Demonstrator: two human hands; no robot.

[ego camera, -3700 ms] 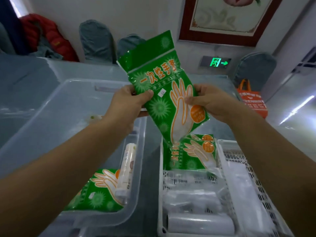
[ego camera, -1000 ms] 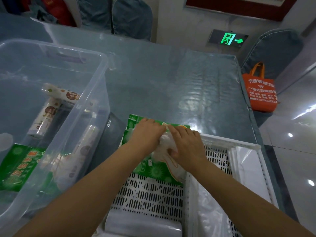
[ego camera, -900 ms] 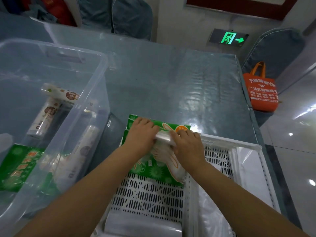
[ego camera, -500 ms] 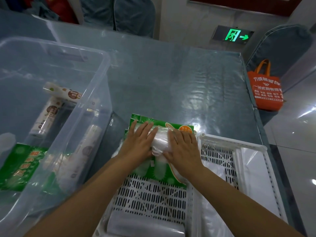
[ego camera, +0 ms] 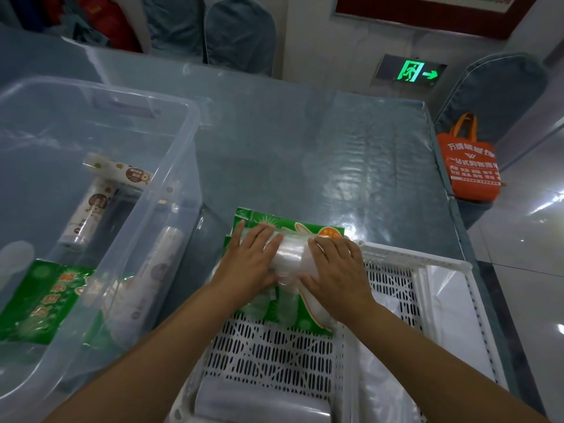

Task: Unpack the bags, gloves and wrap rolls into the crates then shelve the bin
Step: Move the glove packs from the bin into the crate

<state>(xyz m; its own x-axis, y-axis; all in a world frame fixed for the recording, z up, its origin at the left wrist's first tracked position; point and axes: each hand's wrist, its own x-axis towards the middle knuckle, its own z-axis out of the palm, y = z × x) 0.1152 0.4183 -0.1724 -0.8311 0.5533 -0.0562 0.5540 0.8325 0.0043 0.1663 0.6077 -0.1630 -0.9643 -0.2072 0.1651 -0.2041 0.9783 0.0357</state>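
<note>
Glossy green glove packets (ego camera: 300, 312) under flat left hand (ego camera: 248, 262), right hand (ego camera: 335, 270), slotted crate (ego camera: 274, 358).

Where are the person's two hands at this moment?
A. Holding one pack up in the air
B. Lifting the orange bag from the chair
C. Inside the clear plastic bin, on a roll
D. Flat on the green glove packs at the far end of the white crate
D: the left hand and right hand lie palm-down on the green glove packs in the white crate.

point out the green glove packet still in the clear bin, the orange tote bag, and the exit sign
green glove packet (ego camera: 42, 297): head view, middle of its printed front.
orange tote bag (ego camera: 471, 170): head view, its printed front panel.
exit sign (ego camera: 412, 72): head view, the lit running figure.
</note>
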